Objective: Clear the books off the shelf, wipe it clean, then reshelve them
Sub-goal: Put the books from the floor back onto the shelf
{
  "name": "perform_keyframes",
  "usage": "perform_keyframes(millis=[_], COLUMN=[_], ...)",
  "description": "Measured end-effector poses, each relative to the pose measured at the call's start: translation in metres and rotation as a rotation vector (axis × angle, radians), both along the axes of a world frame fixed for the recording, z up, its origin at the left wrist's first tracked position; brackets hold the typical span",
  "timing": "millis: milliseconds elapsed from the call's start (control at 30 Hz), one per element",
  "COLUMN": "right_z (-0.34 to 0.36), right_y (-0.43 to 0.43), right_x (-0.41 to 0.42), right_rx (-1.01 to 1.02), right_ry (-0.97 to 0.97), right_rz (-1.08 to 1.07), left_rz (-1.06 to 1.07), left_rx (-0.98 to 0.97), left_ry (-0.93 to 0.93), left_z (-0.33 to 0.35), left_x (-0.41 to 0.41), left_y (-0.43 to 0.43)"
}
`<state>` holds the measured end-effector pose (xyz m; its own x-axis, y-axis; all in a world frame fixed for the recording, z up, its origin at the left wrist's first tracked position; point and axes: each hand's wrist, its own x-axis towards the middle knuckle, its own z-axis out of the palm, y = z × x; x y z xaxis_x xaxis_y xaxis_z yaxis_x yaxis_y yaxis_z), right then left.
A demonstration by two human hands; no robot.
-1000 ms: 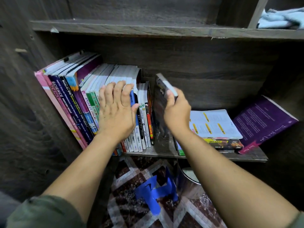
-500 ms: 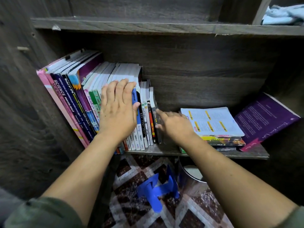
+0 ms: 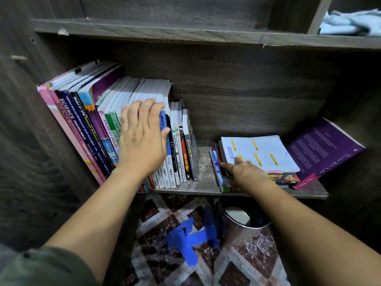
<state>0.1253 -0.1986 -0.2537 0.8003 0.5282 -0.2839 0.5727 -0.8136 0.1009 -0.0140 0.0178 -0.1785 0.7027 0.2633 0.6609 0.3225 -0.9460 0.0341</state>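
reshelving | left hand (image 3: 142, 139) flat, fingers straight, bracing upright row (image 3: 82, 124) on shelf (image 3: 204, 182) | dark book (image 3: 190, 153) now slotted at row's end, released | right hand (image 3: 245, 175) moved onto flat stack (image 3: 261, 153), grip unclear | stack likely next

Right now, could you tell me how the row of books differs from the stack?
The row stands upright, spines out; the stack lies flat. The row holds many more books than the stack. The left hand presses flat on the row; the right hand holds the stack's left edge. Both sit on the same shelf.
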Motion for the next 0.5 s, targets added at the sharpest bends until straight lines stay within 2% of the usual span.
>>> perform_keyframes(millis=[367,433,500], right_z=[0.019,0.01,-0.002], right_y=[-0.005,-0.01,-0.014], right_x=[-0.016,-0.01,-0.009], right_rx=[0.08,0.041,-0.045], right_ry=[-0.202,-0.225,-0.168], right_rz=[0.076,0.073,0.045], left_rz=[-0.011,-0.006,-0.005], left_rx=[-0.01,-0.014,-0.012], left_ry=[0.0,-0.001,0.002], left_z=[0.002,0.002,0.002], left_x=[-0.002,-0.002,-0.002], left_y=[-0.001,-0.002,-0.002])
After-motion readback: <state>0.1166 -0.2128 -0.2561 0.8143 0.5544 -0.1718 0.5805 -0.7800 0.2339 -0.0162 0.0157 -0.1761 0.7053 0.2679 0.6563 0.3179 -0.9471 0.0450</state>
